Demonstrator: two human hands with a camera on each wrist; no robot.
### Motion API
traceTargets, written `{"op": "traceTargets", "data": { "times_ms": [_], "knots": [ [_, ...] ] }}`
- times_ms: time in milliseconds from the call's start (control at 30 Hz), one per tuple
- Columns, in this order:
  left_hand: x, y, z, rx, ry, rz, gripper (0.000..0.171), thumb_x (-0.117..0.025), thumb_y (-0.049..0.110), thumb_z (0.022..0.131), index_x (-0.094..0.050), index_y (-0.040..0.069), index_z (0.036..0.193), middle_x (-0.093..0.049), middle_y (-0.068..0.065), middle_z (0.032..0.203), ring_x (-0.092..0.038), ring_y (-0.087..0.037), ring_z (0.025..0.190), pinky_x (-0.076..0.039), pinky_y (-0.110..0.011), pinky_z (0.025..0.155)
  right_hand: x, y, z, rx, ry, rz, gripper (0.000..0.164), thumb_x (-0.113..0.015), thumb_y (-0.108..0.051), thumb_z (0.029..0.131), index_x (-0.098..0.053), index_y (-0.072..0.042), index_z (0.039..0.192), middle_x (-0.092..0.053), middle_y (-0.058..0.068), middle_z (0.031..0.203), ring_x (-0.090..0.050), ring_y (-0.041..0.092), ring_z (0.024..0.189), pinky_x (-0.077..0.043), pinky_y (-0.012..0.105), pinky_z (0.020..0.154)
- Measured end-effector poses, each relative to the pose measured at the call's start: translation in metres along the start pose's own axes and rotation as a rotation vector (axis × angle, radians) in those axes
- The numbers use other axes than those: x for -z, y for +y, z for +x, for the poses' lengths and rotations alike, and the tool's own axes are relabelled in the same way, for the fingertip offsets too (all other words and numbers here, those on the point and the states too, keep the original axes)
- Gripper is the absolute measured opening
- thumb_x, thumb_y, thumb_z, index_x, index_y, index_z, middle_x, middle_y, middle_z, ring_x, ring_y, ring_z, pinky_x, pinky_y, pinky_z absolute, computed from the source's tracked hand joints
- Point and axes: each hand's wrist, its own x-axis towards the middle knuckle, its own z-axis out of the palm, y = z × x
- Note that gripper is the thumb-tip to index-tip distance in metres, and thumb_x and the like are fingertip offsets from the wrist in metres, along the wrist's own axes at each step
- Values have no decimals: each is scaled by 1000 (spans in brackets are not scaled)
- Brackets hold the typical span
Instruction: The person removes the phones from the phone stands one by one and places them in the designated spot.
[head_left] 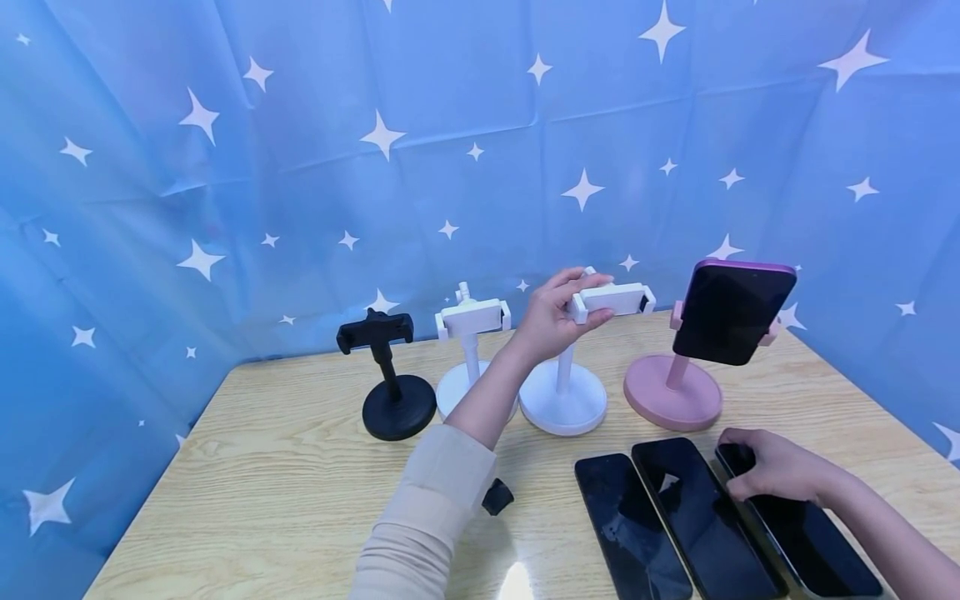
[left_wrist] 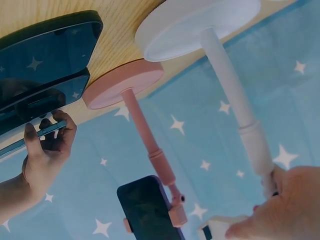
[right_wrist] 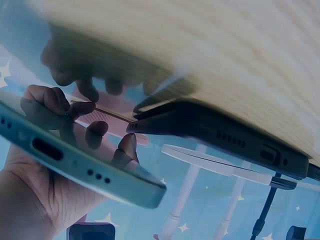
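My left hand (head_left: 551, 321) grips the clamp head (head_left: 618, 298) of a white phone stand (head_left: 564, 408), the thumb below and fingers above; the left wrist view shows the same hand (left_wrist: 287, 207) at the top of the stem. At the table's right, my right hand (head_left: 783, 468) holds the far part of a dark-screened smartphone (head_left: 825, 546) by its edges. Its teal frame (right_wrist: 75, 160) shows in the right wrist view. Two more black smartphones, a middle one (head_left: 697, 508) and a left one (head_left: 626, 517), lie beside it.
A pink stand (head_left: 667, 400) bears a purple-edged phone (head_left: 735, 312) at the right. Left of the held stand are another white stand (head_left: 471, 321) and a black stand (head_left: 397, 408). A small black object (head_left: 497, 497) lies near my left sleeve. Behind hangs a blue starred cloth (head_left: 450, 100).
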Motion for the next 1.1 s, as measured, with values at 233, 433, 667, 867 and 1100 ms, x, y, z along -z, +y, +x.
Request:
{"op": "traceTargets", "data": {
  "times_ms": [233,433,667,867,1100],
  "knots": [
    [1,-4,0,38,-8,-39,39,-69,8,80,-60,1,118,-52,-13,127,-52,-17,114,-45,-15,84,-1,2,1,27,26,-33,43,-69,-8,64,-55,0,105,-51,7,90,-45,19,81,-33,23,61],
    [2,-8,-3,91,-19,-64,41,-68,10,82,-58,4,121,-47,-10,136,-42,-14,126,-41,-16,92,-2,4,2,37,49,-56,40,-70,-9,65,-55,-2,102,-50,4,83,-44,11,75,-33,22,60],
    [5,-7,-4,128,-32,-91,41,-66,10,84,-57,4,123,-44,-8,139,-39,-15,129,-40,-17,93,-1,6,2,70,60,-42,37,-73,-14,70,-54,-2,99,-49,3,80,-43,4,70,-35,22,58],
    [5,-5,-5,128,-39,-84,41,-66,11,84,-57,4,123,-43,-8,139,-38,-13,128,-41,-17,93,-1,5,1,68,77,-52,37,-74,-15,71,-54,-2,99,-49,1,79,-43,2,68,-36,22,57],
    [5,-6,-5,158,-47,-82,42,-66,13,84,-56,7,124,-40,-3,142,-36,-6,128,-40,-18,93,1,3,4,-22,115,-97,31,-70,-22,78,-58,-2,99,-54,3,84,-46,11,73,-38,25,61]
  ]
}}
